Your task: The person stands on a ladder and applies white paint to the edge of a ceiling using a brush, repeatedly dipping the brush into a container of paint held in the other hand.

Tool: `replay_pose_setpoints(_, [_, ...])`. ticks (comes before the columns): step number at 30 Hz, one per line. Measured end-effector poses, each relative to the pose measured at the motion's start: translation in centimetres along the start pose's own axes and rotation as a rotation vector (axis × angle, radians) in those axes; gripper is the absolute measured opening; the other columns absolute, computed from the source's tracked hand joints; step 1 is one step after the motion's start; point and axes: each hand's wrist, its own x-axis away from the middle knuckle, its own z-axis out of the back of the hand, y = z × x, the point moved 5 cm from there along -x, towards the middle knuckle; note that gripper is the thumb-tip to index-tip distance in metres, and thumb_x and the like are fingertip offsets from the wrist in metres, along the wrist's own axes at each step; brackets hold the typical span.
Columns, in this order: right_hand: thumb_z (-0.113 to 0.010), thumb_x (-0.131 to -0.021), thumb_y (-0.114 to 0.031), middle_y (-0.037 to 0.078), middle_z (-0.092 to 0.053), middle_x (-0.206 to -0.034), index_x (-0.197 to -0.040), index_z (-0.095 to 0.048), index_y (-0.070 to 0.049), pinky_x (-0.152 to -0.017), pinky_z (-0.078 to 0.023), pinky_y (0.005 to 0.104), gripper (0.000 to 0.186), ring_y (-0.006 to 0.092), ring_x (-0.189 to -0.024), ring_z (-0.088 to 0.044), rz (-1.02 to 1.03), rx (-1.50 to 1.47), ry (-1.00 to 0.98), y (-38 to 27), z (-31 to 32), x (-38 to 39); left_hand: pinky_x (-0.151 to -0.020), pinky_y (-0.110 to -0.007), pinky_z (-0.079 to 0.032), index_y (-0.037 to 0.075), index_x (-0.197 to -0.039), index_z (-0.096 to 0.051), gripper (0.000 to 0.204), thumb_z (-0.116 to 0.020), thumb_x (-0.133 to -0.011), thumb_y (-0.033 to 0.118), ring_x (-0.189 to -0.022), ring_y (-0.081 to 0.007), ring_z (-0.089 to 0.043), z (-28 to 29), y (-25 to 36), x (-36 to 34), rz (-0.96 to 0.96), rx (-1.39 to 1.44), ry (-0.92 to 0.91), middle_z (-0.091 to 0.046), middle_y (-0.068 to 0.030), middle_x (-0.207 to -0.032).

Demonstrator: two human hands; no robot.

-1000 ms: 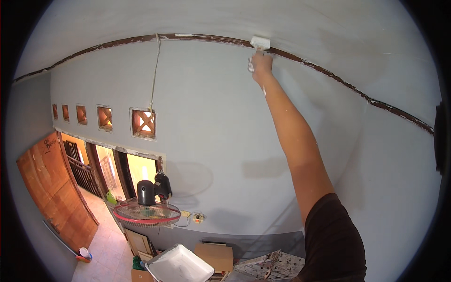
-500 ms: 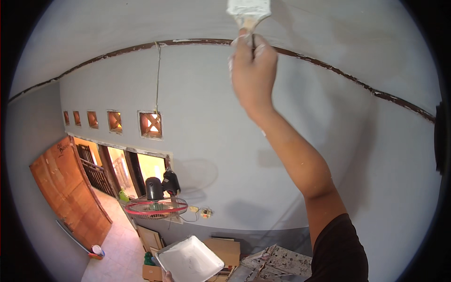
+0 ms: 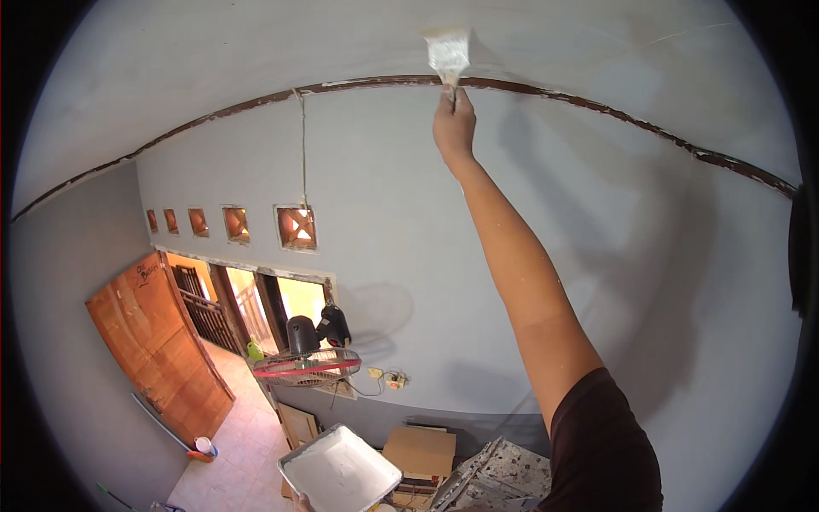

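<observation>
My right hand (image 3: pixel 455 126) is closed around the handle of a wide, flat paintbrush (image 3: pixel 449 56), the arm stretched up and forward. White paint coats the brush, and its bristle end appears to meet the pale ceiling (image 3: pixel 307 47) just above a dark brown trim strip (image 3: pixel 384 81). Low in the view, my left hand (image 3: pixel 302 503) grips the near left edge of a white paint tray (image 3: pixel 372 455). Only a few of its fingers show; the rest is cut off by the lower edge. White paint lies in the tray.
A wall fan (image 3: pixel 309 367) with a red ring juts from the grey wall (image 3: pixel 401 256) near the windows. An orange-brown wooden door (image 3: pixel 162 341) stands ajar at left. Cardboard (image 3: pixel 418 454) and a paint-spattered surface (image 3: pixel 499 478) lie below. A cord (image 3: pixel 303 154) hangs down the wall.
My right arm has straightened, carrying the paintbrush farther out along the ceiling. The tray stays in my left hand at nearly the same spot. The whole view has shifted slightly.
</observation>
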Motion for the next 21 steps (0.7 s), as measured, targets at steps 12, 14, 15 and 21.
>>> replay_pose_setpoints(12, [-0.046, -0.102, -0.015, 0.035, -0.064, -0.118, -0.123, -0.047, 0.004, -0.093, -0.051, 0.0524, 0.029, 0.0495, -0.109, -0.064, -0.459, -0.186, -0.096, -2.4, -5.7, 2.2, -0.117, -0.043, -0.033, -0.005, -0.15, -0.038, 0.06, -0.032, -0.109, 0.039, -0.14, -0.0333, -0.043, 2.2, 0.6, 3.9, 0.061, -0.036, 0.065, -0.045, -0.0229, -0.152])
replay_pose_setpoints(14, [-0.045, -0.106, -0.022, 0.027, -0.065, -0.113, -0.126, -0.051, 0.005, -0.081, -0.055, 0.0456, 0.034, 0.0401, -0.092, -0.069, -0.208, -0.209, 0.0, -6.6, -7.6, 2.6, -0.117, -0.043, -0.033, -0.005, -0.15, -0.039, 0.06, -0.032, -0.109, 0.039, -0.139, -0.0331, -0.043, 2.6, 0.9, 4.3, 0.07, -0.045, 0.071, -0.045, -0.0227, -0.151])
replay_pose_setpoints(15, [-0.046, -0.105, -0.022, 0.027, -0.066, -0.109, -0.122, -0.051, 0.006, -0.079, -0.056, 0.0468, 0.033, 0.0399, -0.089, -0.07, -0.233, -0.185, -0.036, -8.5, -8.7, 3.1, -0.117, -0.043, -0.033, -0.005, -0.15, -0.039, 0.061, -0.032, -0.109, 0.039, -0.139, -0.033, -0.044, 2.8, 0.9, 4.6, 0.078, -0.047, 0.077, -0.046, -0.0226, -0.151])
replay_pose_setpoints(21, [-0.051, -0.103, -0.014, 0.022, -0.064, -0.07, -0.106, -0.044, -0.003, -0.061, -0.049, 0.0569, 0.014, 0.0468, -0.071, -0.066, 0.099, -0.289, -0.275, -16.9, -9.3, 10.0, -0.116, -0.043, -0.035, -0.004, -0.149, -0.04, 0.061, -0.032, -0.108, 0.041, -0.137, -0.0323, -0.045, 3.9, 0.9, 5.2, 0.091, -0.057, 0.097, -0.047, -0.0218, -0.15])
